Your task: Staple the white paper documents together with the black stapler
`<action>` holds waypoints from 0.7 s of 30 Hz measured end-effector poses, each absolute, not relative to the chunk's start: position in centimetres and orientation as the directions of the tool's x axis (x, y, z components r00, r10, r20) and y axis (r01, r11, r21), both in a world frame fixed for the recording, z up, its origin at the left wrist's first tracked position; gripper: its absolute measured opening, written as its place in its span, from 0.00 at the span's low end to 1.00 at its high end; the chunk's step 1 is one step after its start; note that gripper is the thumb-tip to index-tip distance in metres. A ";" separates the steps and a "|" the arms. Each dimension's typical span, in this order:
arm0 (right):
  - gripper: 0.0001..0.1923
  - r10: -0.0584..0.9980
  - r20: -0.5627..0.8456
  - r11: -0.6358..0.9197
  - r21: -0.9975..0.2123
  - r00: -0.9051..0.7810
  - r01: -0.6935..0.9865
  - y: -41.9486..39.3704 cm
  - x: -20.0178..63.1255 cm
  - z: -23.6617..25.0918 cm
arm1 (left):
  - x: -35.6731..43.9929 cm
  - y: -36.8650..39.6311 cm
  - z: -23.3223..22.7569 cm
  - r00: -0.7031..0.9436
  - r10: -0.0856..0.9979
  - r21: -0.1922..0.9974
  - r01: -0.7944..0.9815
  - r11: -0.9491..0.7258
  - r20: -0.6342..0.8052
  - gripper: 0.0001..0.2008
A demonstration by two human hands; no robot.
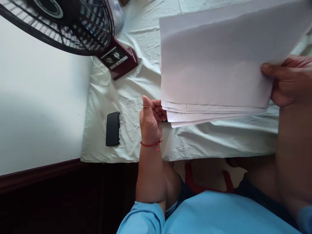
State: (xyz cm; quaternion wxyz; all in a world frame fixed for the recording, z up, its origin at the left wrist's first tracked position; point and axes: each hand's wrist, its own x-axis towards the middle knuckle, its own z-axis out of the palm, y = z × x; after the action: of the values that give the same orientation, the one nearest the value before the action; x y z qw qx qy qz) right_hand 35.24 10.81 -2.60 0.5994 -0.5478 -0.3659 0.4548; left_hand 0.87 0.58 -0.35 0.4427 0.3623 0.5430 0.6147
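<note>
Two hands on one stack of white paper sheets (214, 65), held up over the pale green cloth-covered table (136, 87).

I see my right hand (287, 79) grasping the stack at its right edge, thumb on top, while my left hand (151, 118), with a red thread at the wrist, pinches the near left corner where the sheets fan apart. To the left, a flat black phone (112, 129) lies on the cloth, and farther off a maroon-based table fan with a black grille (73, 26) stands.

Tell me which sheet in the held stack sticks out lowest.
The bottom sheet, jutting below the stack of papers; the others end higher.
</note>
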 end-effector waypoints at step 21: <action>0.23 0.938 0.243 0.294 -0.935 0.247 -0.198 8.4 35.4 -0.3 | 0.5 0.1 -0.8 -0.352 0.925 0.982 -0.064 -0.176 0.142 0.17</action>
State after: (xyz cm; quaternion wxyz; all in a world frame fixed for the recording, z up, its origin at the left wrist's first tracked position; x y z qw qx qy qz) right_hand 35.42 8.44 -0.33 0.6708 -0.4166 -0.4440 0.4234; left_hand 0.48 0.12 -0.82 0.3850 0.4190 0.5137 0.6421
